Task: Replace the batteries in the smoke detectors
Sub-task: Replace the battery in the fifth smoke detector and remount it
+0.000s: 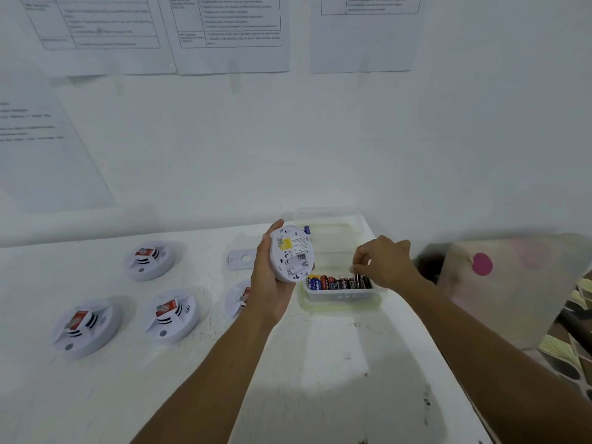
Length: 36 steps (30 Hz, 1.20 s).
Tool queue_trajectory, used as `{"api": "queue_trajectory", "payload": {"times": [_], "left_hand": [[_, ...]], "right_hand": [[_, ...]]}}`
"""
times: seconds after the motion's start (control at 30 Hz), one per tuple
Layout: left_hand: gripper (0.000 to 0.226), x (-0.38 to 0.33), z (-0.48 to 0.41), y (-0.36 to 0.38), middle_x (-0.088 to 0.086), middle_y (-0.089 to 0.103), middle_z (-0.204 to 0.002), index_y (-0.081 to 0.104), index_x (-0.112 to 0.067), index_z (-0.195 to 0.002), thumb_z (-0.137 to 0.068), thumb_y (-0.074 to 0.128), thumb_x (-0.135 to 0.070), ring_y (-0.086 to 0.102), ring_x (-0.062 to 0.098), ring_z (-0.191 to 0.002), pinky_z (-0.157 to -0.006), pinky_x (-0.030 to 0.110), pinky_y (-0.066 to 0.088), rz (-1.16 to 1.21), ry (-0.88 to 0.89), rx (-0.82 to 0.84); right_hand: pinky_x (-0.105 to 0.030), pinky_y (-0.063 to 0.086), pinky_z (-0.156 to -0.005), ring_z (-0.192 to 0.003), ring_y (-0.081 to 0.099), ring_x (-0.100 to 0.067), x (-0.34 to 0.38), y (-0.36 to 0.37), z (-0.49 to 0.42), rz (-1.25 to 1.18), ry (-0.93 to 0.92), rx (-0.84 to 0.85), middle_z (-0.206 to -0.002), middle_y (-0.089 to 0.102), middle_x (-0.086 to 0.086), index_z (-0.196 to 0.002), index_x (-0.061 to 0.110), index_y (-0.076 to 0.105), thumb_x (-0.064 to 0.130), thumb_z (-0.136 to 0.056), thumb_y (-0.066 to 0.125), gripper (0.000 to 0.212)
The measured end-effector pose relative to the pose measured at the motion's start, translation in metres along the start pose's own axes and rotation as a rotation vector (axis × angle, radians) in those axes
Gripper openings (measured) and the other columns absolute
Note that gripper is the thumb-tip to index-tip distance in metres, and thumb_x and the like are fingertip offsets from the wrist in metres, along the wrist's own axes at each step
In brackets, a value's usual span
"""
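My left hand (267, 277) grips a white round smoke detector (291, 253), turned so its back with a yellow label and open battery bay faces me. To its right stands a clear plastic box (342, 296) holding several upright batteries (336, 282). My right hand (384, 262) hovers over the box's right end, its fingertips pinching the top of a dark battery (356, 278) among the others.
Three smoke detectors (150, 259) (86, 326) (173, 314) lie face up on the white table (320, 379), and a fourth (238, 299) is half hidden by my left wrist. A white mounting plate (240, 259) lies behind. The table's right edge drops off beside cardboard (512, 277).
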<state>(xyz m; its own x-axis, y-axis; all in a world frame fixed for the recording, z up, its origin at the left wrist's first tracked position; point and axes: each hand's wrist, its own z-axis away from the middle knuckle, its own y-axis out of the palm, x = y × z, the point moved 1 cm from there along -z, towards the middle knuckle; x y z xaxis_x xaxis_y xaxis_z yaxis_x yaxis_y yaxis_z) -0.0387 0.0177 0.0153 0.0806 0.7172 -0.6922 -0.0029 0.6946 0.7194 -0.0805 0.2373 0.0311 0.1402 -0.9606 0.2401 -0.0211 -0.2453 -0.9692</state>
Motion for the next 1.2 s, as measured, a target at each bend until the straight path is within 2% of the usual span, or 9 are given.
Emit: {"api": "queue_trajectory", "payload": {"times": [0.2,0.37,0.43,0.5,0.6,0.73,0.9,1.03,1.2], "left_hand": [[0.040,-0.001,-0.005,-0.001,0.004,0.069,-0.120,0.055,-0.026,-0.133,-0.098,0.042,-0.040,0.066,0.024,-0.109,-0.107,0.054,0.037,-0.016,0.011,-0.003],[0.049,-0.009,-0.012,-0.003,0.002,0.068,-0.121,0.054,-0.025,-0.134,-0.087,0.051,-0.042,0.064,0.025,-0.111,-0.099,0.051,0.044,-0.012,0.035,0.006],[0.047,-0.015,-0.017,-0.004,0.002,0.069,-0.116,0.055,-0.025,-0.131,-0.087,0.051,-0.040,0.067,0.025,-0.104,-0.096,0.049,0.045,-0.003,0.044,0.015],[0.047,-0.020,-0.023,-0.006,0.003,0.069,-0.116,0.055,-0.025,-0.130,-0.086,0.051,-0.041,0.069,0.024,-0.099,-0.093,0.047,0.047,0.013,0.046,0.005],[0.050,-0.027,-0.034,-0.012,0.006,0.063,-0.126,0.055,-0.025,-0.132,-0.086,0.051,-0.042,0.062,0.027,-0.111,-0.096,0.050,0.047,0.015,0.038,-0.032],[0.052,-0.035,-0.047,-0.020,0.009,0.055,-0.141,0.055,-0.024,-0.134,-0.086,0.051,-0.043,0.047,0.033,-0.133,-0.113,0.060,0.029,0.015,0.017,-0.061],[0.042,-0.041,-0.062,-0.034,0.011,0.052,-0.143,0.054,-0.023,-0.135,-0.099,0.041,-0.039,0.045,0.033,-0.135,-0.113,0.062,0.028,0.010,0.011,-0.089],[0.047,-0.043,-0.067,-0.042,0.010,0.050,-0.145,0.052,-0.023,-0.138,-0.096,0.043,-0.041,0.048,0.032,-0.132,-0.110,0.062,0.032,0.000,-0.003,-0.076],[0.045,-0.041,-0.073,-0.050,0.011,0.050,-0.145,0.051,-0.023,-0.139,-0.099,0.041,-0.040,0.045,0.034,-0.135,-0.111,0.063,0.030,0.016,-0.014,-0.069]], "right_hand": [[-0.036,0.018,-0.076,-0.082,0.052,-0.005,-0.001,0.007,-0.002,0.128,-0.053,-0.059,-0.069,0.067,0.014,-0.074,0.031,0.069,0.048,-0.085,0.066,0.020],[-0.035,0.035,-0.084,-0.078,0.058,-0.008,0.004,-0.007,-0.015,-0.058,-0.078,-0.117,-0.074,0.063,0.016,-0.083,0.031,0.069,0.035,-0.090,0.062,0.010],[-0.031,0.044,-0.076,-0.074,0.059,-0.009,0.009,-0.011,-0.028,-0.205,-0.107,-0.136,-0.074,0.063,0.015,-0.083,0.028,0.070,0.028,-0.088,0.065,0.008],[-0.025,0.045,-0.066,-0.070,0.061,-0.010,0.017,-0.013,-0.047,-0.299,-0.101,-0.123,-0.075,0.064,0.012,-0.084,0.026,0.071,0.025,-0.087,0.067,0.005],[-0.025,0.048,-0.064,-0.069,0.066,-0.013,0.032,-0.009,-0.082,-0.313,-0.069,-0.047,-0.074,0.068,0.009,-0.085,0.025,0.071,0.025,-0.086,0.068,0.003],[-0.024,0.054,-0.065,-0.066,0.069,-0.012,0.043,0.012,-0.126,-0.333,0.023,0.090,-0.070,0.071,0.005,-0.089,0.021,0.073,0.021,-0.083,0.070,0.006],[-0.028,0.057,-0.069,-0.070,0.072,-0.017,0.055,0.034,-0.154,-0.408,0.082,0.223,-0.081,0.072,0.000,-0.093,0.026,0.073,0.017,-0.078,0.077,0.018],[-0.031,0.059,-0.075,-0.074,0.071,-0.018,0.058,0.045,-0.164,-0.316,0.062,0.262,-0.094,0.069,0.002,-0.082,0.031,0.072,0.022,-0.071,0.082,0.017],[-0.022,0.047,-0.054,-0.059,0.060,-0.014,0.057,0.042,-0.164,-0.319,0.107,0.258,-0.078,0.067,-0.001,-0.087,0.021,0.072,0.016,-0.072,0.080,0.018]]}}
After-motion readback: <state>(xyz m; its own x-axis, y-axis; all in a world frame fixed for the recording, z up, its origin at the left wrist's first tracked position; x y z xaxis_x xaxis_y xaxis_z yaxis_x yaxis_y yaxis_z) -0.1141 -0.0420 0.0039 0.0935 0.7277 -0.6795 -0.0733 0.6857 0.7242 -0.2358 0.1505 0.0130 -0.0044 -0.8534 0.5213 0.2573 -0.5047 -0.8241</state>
